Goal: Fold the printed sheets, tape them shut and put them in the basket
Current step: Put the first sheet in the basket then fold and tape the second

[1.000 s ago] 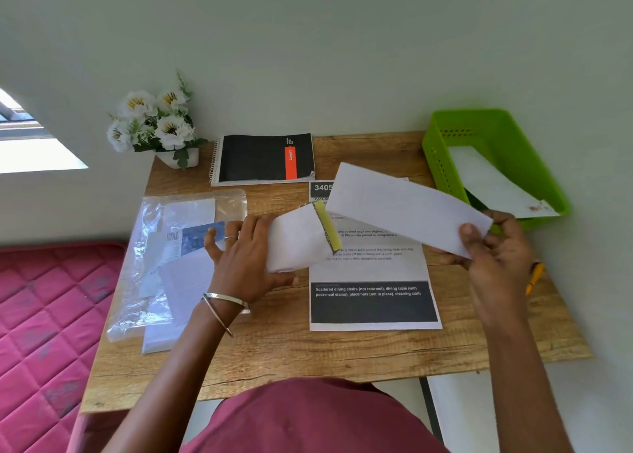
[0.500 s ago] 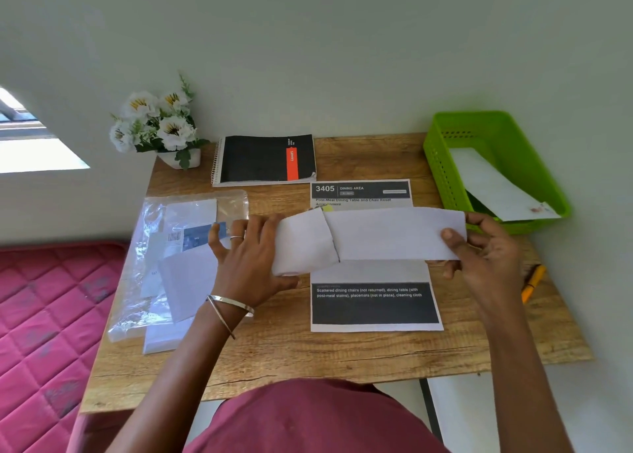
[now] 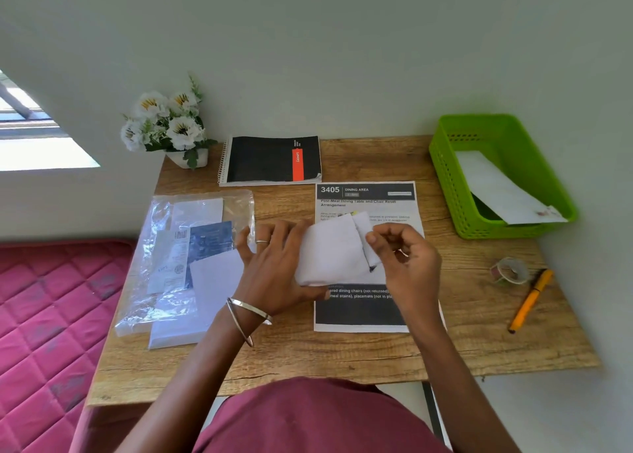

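Folded white sheet (image 3: 330, 250) in my grip above desk, blank side out, doubled into short thick packet; narrow flap at its right end overlaps main body, small dark corner of print showing at lower right. Printed sheet (image 3: 363, 310) flat on desk beneath, header "3405 DINING AREA", black band across bottom. Green basket (image 3: 445, 175) at desk's far right corner, one folded white sheet (image 3: 496, 187) lying slanted inside, possibly taped at near end.
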Demonstrator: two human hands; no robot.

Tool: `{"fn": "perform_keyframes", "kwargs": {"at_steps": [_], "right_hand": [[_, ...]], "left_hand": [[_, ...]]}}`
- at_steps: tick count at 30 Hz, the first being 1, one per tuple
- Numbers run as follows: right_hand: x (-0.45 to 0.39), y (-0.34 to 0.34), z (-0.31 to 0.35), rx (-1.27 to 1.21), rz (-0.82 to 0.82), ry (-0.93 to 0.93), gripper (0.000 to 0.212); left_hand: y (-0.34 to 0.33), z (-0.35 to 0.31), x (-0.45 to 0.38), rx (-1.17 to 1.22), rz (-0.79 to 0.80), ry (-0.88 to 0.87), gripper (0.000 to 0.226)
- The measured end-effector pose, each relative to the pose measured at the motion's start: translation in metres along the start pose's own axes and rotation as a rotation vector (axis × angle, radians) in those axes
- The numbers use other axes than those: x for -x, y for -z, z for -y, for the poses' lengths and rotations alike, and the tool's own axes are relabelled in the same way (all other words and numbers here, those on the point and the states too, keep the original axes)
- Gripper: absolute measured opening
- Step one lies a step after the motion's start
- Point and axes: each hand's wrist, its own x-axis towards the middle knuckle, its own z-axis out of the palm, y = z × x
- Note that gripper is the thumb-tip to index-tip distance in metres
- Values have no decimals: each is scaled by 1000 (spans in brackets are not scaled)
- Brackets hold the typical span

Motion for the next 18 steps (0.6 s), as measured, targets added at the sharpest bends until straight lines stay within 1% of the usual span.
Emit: {"fn": "perform_keyframes", "kwargs": {"at_steps": [1,4,8,11,12,14,16,18], "right_hand": [[1,-2,0,26,31,24,9],[1,-5,-1,113,114,68,14],[-2,-3,-2,128,172,14,20],[-4,-1,1,117,205,3,17],[-3,0,2,106,206,-1,19],[-3,1,3,34,182,-38,26],[-3,3,6,-111,156,-131,31],[-4,7,7,-231,182,-197,37]], "left_hand": [[1,-1,1,7,1,0,104],[2,-3,3,37,6,6,103],[3,-4,3,69,-2,23,101],[3,-5,2,69,-1,23,102],[3,-6,2,80,-2,25,102],[4,-6,3,87,-6,34,102],[3,-6,3,72,-17,44,103],[3,-5,3,76,-14,60,104]]}}
